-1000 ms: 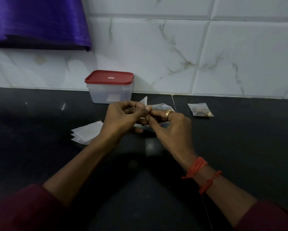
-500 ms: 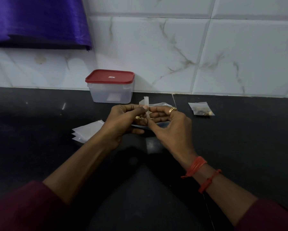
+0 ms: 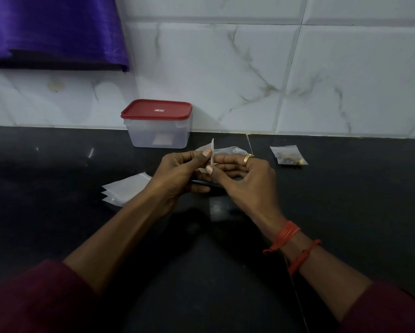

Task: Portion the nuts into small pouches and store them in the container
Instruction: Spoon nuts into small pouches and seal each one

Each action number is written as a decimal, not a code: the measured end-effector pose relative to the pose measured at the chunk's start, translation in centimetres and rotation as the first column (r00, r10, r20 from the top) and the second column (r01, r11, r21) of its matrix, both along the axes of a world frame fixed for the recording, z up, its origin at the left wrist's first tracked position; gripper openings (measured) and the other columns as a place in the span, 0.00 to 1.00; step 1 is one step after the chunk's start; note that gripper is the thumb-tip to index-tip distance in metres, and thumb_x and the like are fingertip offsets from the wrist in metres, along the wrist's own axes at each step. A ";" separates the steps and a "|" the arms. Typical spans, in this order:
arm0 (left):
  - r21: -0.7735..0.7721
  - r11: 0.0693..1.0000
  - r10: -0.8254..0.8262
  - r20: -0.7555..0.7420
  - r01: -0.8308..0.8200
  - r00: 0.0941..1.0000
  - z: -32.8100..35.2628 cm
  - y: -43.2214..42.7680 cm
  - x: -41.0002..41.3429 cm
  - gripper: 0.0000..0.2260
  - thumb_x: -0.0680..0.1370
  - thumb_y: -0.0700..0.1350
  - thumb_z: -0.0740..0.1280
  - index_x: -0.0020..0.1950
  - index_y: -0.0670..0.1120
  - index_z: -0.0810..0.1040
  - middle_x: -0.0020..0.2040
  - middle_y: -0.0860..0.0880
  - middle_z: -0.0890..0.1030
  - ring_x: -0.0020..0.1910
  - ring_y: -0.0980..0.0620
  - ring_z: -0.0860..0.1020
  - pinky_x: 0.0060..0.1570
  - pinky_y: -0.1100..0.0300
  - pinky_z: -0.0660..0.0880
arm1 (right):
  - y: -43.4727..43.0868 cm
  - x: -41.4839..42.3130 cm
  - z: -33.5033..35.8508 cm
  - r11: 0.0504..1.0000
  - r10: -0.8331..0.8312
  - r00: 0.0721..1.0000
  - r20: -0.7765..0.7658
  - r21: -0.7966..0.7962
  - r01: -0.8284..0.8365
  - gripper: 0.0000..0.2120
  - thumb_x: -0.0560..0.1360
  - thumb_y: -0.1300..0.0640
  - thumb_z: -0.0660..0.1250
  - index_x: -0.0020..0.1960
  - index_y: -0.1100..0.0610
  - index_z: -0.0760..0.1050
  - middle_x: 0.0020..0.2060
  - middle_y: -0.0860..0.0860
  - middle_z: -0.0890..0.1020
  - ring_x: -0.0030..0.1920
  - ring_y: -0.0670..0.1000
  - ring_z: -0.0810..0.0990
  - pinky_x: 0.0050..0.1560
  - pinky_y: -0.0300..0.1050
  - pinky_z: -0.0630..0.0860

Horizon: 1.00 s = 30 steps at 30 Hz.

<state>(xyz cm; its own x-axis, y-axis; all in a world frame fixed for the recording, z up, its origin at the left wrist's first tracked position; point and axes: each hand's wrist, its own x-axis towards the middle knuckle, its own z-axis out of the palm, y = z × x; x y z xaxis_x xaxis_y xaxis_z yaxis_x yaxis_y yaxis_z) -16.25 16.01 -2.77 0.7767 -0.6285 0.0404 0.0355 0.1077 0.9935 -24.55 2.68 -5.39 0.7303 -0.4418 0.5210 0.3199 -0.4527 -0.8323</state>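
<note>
We're pinching a pouch (image 3: pixel 212 150), left hand (image 3: pixel 177 175) & right hand (image 3: pixel 246 180) both curled on its edge, just in front of the tub (image 3: pixel 158 131). Thin, light, slick film, prob floppy once loaded, so we'd grip the top seam, not the belly. Filled pouch (image 3: pixel 288 155) sits right of the tub, spares (image 3: pixel 127 188) front-left

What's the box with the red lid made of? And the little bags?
The box looks like frosted plastic: cloudy, see-through walls. Its red lid seems smooth plastic. The little bags look like thin clear plastic film; nuts show through the filled one.
</note>
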 end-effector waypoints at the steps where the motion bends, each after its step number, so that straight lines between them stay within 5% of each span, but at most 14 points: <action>1: 0.001 1.000 0.002 -0.001 -0.002 1.000 -0.1 0.0 0.0 0.10 0.77 0.50 0.68 0.45 0.45 0.84 0.40 0.46 0.84 0.38 0.53 0.83 0.32 0.61 0.79 | 0.0 0.0 0.0 1.000 -0.001 1.000 -0.001 -0.004 0.001 0.08 0.71 0.56 0.78 0.50 0.49 0.84 0.40 0.42 0.87 0.40 0.40 0.86 0.42 0.33 0.81; 15: 0.018 0.995 0.099 0.060 -0.100 0.993 0.1 -0.4 -0.3 0.15 0.74 0.48 0.72 0.53 0.38 0.80 0.39 0.46 0.83 0.35 0.51 0.81 0.31 0.60 0.79 | -0.2 0.1 0.0 0.997 -0.046 0.999 -0.019 -0.060 0.045 0.06 0.77 0.58 0.73 0.53 0.54 0.85 0.40 0.38 0.84 0.43 0.38 0.84 0.43 0.29 0.78; 30: 0.039 0.991 0.123 0.127 -0.129 0.984 -0.2 -0.3 0.1 0.05 0.77 0.43 0.70 0.49 0.41 0.81 0.38 0.48 0.84 0.35 0.49 0.83 0.32 0.59 0.80 | -0.6 0.0 0.2 0.999 0.044 0.996 -0.074 -0.023 -0.046 0.09 0.76 0.60 0.74 0.55 0.53 0.84 0.45 0.43 0.87 0.46 0.40 0.85 0.47 0.33 0.80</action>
